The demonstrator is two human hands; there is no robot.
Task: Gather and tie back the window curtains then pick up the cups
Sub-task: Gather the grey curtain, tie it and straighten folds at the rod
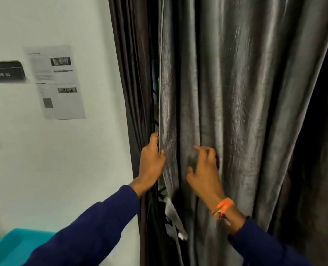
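Note:
A shiny grey curtain (241, 96) hangs in long folds across the middle and right. A darker brown curtain (132, 73) hangs bunched beside it on the left. My left hand (151, 162) grips the grey curtain's left edge, fingers curled round the hem. My right hand (203, 169) sits a little to the right, its fingers bent and pinching a fold of the grey fabric; it is blurred. A pale strip of cloth (173, 217) dangles below the hands in the gap between the curtains. No cups are in view.
A white wall (82, 169) fills the left, with a printed paper sheet (54, 81) and a small black display (5, 71) stuck on it. A teal bin (11, 248) stands at the bottom left corner. Far right is dark.

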